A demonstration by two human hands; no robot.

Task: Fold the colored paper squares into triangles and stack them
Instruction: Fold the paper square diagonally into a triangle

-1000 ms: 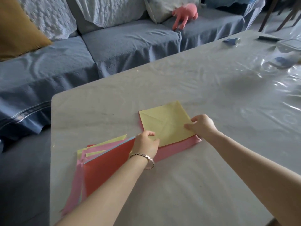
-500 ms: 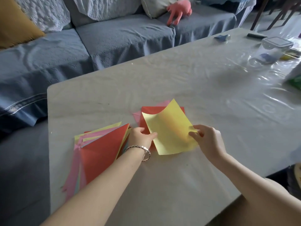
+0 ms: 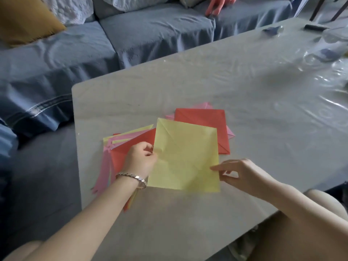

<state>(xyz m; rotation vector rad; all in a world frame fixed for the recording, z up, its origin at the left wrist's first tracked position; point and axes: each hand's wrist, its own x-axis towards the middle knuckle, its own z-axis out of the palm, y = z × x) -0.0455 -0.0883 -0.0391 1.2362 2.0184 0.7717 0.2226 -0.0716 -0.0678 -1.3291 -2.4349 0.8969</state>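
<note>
Folded paper triangles first, over on the left side of the table: a fanned pile, red on top, pink and yellow edges poking out beneath, its near tips trailing toward the table's near-left edge. Past that edge, a blue sofa runs along the far side.

Moving in, the left hand sits right over the pile, a metal bracelet on the wrist. Fingers are curled, thumb and fingertips pinching the left edge of the yellow paper square.

And there it is, dead centre: the yellow paper square, spread open between both hands, diagonal creases crossing its face. Its left edge overlaps the red top of the pile; its far right corner covers part of a red square lying flat behind it. Whether the yellow sheet touches the tabletop, I cannot tell. That red square rests on a pink sheet, whose corners peek out at the far side and the right.

On to the right hand, at the sheet's right edge near the lower corner: forefinger tip laid on top of the paper, thumb tucked just below, a light pinch, the other fingers loosely bent.

Far right, glossy clear plastic wrinkles across the tabletop.
</note>
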